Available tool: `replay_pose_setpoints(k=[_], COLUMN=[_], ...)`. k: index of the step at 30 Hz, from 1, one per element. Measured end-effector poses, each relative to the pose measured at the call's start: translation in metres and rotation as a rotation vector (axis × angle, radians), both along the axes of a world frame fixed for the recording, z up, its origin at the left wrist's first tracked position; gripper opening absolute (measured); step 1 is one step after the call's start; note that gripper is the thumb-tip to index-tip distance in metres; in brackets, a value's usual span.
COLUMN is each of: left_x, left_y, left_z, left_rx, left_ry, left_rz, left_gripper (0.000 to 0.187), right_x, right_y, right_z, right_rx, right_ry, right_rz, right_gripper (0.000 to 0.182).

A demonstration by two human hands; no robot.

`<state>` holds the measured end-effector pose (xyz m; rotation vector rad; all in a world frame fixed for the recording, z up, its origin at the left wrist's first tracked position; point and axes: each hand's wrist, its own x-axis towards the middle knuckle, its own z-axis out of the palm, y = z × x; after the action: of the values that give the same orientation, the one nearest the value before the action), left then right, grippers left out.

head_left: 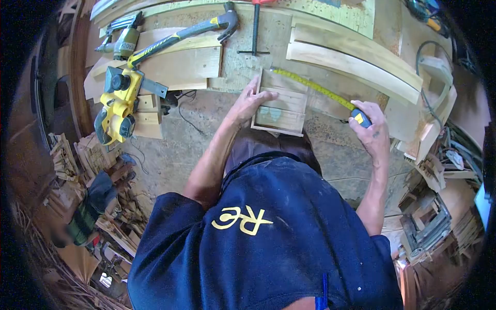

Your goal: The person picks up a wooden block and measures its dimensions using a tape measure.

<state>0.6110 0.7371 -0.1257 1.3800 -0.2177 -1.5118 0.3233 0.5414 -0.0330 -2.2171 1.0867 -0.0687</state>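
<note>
My left hand (pixel 247 105) grips the left side of a small wooden box (pixel 283 114), thumb over its inner edge. The box is shallow, with slats across it and two pale shapes near its lower end. Its upper end rests at the workbench edge, close to my body. In my right hand (pixel 374 132) is a blue and yellow tape measure (pixel 360 118), off to the right of the box. Its yellow blade (pixel 315 87) runs out slantwise to the box's upper end, where the tip lies near the top edge.
On the bench (pixel 263 36) lie a hammer (pixel 181 39), a yellow power planer (pixel 120 106), a green power tool (pixel 125 44) and a clamp (pixel 255 31). Long boards (pixel 351 57) lie at right. Scrap wood is piled on both sides. Another person (pixel 90 209) is at lower left.
</note>
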Motion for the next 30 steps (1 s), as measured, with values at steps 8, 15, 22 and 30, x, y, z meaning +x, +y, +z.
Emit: replay_pose_setpoints(k=[8,15,22,30], left_x=[-0.007,-0.009,-0.008,-0.011], left_y=[0.001,0.002,0.002,0.002], left_z=[0.000,0.007,0.014,0.018], left_rx=[-0.026,-0.004,0.003,-0.030], left_ry=[-0.102,-0.067,-0.061,0.008], left_rz=[-0.080,-0.132,-0.179,-0.153], left_gripper=[0.058,0.053,0.055,0.052], right_x=[-0.001,-0.002,-0.004,-0.008], right_y=[-0.009,-0.010,-0.006,-0.004], right_z=[0.004,0.003,0.006,0.004], right_rx=[-0.043,-0.021,0.003,0.024], right_ry=[0.043,0.054,0.077,0.084], right_rz=[0.047,0.073,0.043,0.049], right_gripper=[0.040,0.039,0.039,0.039])
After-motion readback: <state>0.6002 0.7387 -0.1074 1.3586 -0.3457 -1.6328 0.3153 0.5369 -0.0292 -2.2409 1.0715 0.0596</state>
